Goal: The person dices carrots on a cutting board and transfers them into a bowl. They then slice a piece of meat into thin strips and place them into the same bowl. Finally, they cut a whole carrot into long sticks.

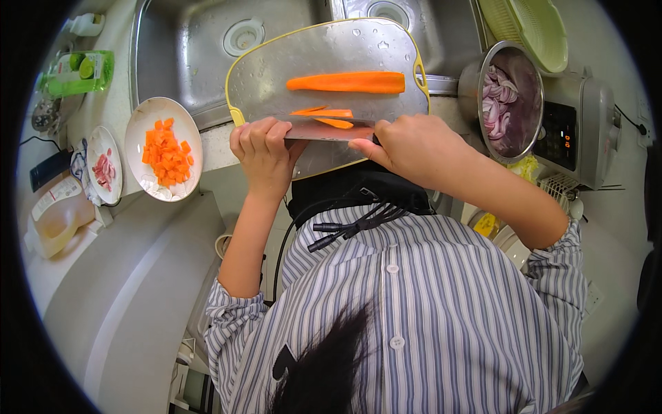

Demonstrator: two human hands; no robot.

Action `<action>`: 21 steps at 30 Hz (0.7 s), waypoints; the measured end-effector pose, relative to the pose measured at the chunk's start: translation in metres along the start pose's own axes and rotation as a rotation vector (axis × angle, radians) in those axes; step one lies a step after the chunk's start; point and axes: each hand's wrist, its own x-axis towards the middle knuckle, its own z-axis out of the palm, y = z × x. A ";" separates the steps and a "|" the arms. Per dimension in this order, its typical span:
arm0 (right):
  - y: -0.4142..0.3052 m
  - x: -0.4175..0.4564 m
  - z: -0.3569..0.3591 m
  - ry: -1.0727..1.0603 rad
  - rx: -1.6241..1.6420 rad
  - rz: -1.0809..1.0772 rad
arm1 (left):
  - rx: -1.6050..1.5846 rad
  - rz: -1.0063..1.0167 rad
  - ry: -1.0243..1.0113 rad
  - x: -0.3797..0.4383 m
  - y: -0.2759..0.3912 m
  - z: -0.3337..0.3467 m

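A metal cutting board with a yellow rim (331,52) lies across the sink edge. On it rests a large peeled carrot piece (346,82) with a flat cut side, and nearer me several thin carrot slices (333,113). My right hand (414,147) grips the dark handle of a kitchen knife (331,130), whose broad blade lies beside the slices. The fingers of my left hand (266,150) are curled over the far-left end of the blade; whether they also pinch carrot beneath is hidden. To the left, a white plate (135,155) holds diced carrot (166,155).
A small plate (115,178) with pinkish pieces stands further left, near a green soap bottle (85,72). At right stand a steel bowl (468,98) of sliced red onion, light green baskets (548,36) and an appliance with a lit display (595,129). Double sink (176,52) behind.
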 end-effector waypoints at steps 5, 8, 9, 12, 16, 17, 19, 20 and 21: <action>0.003 -0.002 0.004 -0.038 0.021 0.041 | -0.078 0.014 -0.047 0.005 0.000 -0.006; 0.018 0.003 0.008 -0.042 0.025 0.010 | -0.070 -0.001 -0.069 0.008 0.007 -0.011; 0.017 0.004 0.009 -0.056 0.030 0.016 | -0.058 -0.009 -0.076 0.007 0.009 -0.012; 0.012 0.003 0.005 -0.078 0.016 0.034 | -0.007 -0.003 -0.060 0.001 0.005 -0.006; -0.008 -0.004 0.001 -0.068 0.021 0.061 | -0.031 -0.002 0.007 0.000 -0.001 -0.002; -0.009 -0.004 0.000 -0.070 0.047 0.067 | -0.031 -0.003 0.010 0.001 -0.001 -0.002; -0.005 -0.002 -0.001 -0.048 0.040 0.048 | -0.026 0.002 0.004 0.000 -0.003 -0.002; -0.003 -0.001 -0.001 -0.051 0.032 0.040 | -0.022 0.008 -0.006 -0.002 -0.003 -0.002; 0.000 0.000 0.000 -0.054 0.024 0.032 | -0.019 0.013 -0.017 -0.004 -0.004 -0.001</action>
